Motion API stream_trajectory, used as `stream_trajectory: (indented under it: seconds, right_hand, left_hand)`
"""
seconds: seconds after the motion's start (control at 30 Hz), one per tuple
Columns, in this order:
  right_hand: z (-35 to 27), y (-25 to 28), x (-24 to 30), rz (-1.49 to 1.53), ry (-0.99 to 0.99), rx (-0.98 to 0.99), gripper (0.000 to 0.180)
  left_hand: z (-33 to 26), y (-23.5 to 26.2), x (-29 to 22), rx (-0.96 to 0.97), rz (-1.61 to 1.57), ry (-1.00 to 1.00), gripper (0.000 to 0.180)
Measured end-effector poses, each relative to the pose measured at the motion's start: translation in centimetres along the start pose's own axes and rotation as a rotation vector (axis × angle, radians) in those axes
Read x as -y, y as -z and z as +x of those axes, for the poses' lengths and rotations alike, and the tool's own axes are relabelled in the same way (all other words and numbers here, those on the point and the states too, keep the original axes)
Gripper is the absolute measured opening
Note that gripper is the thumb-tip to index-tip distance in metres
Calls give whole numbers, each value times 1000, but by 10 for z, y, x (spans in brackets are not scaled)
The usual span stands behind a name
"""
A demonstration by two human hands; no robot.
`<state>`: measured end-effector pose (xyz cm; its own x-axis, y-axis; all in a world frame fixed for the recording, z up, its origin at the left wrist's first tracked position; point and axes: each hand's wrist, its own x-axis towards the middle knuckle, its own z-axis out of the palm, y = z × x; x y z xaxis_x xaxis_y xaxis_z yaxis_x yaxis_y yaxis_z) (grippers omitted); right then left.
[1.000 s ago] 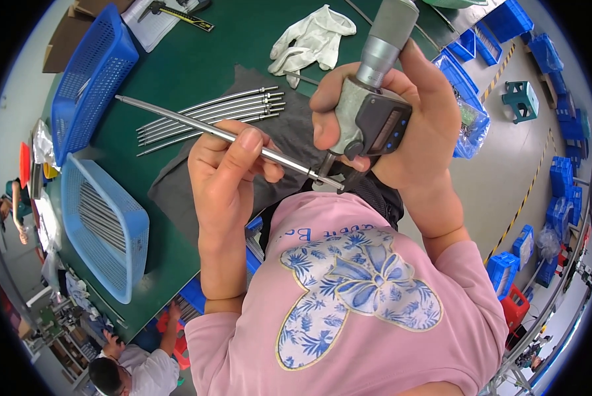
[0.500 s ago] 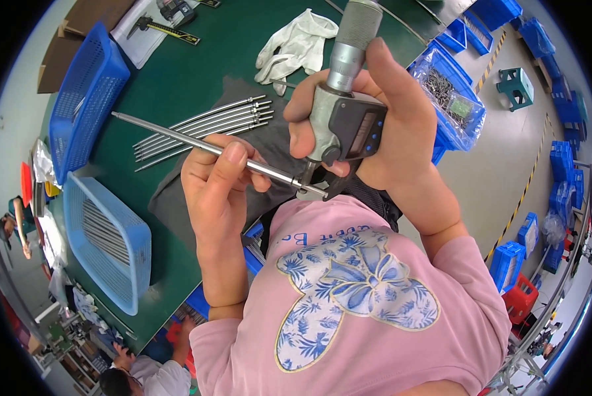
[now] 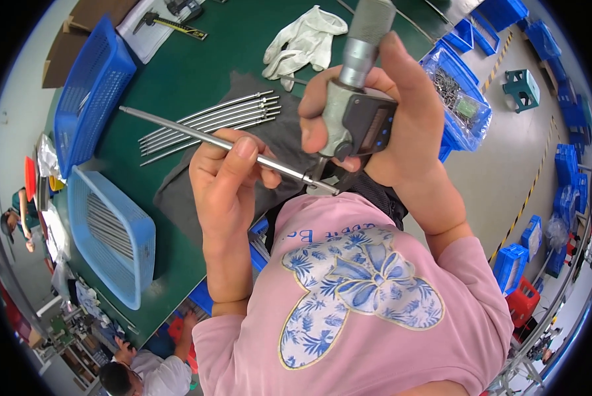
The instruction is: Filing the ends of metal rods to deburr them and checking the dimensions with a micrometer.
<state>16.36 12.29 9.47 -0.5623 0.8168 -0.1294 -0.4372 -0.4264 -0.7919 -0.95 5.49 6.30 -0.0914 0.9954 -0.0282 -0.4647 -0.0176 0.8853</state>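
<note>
My left hand (image 3: pixel 227 178) pinches a long thin metal rod (image 3: pixel 177 127) between thumb and fingers. The rod slants from the upper left down to the right, and its stepped, narrower end lies at the jaws of a digital micrometer. My right hand (image 3: pixel 408 125) is wrapped round this micrometer (image 3: pixel 339 119), thumb against the knurled thimble at the top. Whether the jaws touch the rod is hard to make out. Several similar metal rods (image 3: pixel 210 122) lie side by side beyond my left hand, partly on a dark grey cloth (image 3: pixel 184 198).
On the green table (image 3: pixel 177 257) stand a blue perforated basket (image 3: pixel 95 99) and a light blue basket (image 3: pixel 141 264) with rods inside. White gloves (image 3: pixel 306 39) and a caliper (image 3: pixel 174 25) lie at the far side. A blue bin (image 3: pixel 464 99) of small metal parts is at the right. A co-worker (image 3: pixel 157 373) is at lower left.
The rod's end and the micrometer have shifted slightly apart, the micrometer moving a little up and right. Both hands keep their grip. The whole view has moved slightly.
</note>
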Motion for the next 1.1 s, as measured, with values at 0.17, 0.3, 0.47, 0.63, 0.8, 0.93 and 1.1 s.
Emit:
stream_trajectory:
  seconds: [0.17, 0.3, 0.47, 0.63, 0.8, 0.93, 1.1]
  right_hand:
    - [3, -2, -5, 92, -4, 23, 70]
    - [2, 0, -5, 98, 27, 78, 60]
    - [-2, -7, 2, 37, -41, -49, 75]
    - [-2, -2, -2, 111, 24, 28, 75]
    - [-2, 1, -4, 124, 20, 39, 77]
    - [-2, -1, -5, 64, 33, 31, 69]
    - [-1, -3, -6, 102, 63, 66, 59]
  left_hand:
    - [-1, 7, 0, -3, 24, -2, 15]
    - [-1, 6, -1, -19, 34, 4, 16]
    - [-2, 1, -2, -21, 29, 5, 17]
    - [-2, 0, -2, -11, 47, -16, 17]
    - [-2, 0, -2, 8, 42, -14, 17]
    - [-2, 1, -3, 13, 56, -6, 18]
    - [-3, 3, -2, 1, 30, -13, 17]
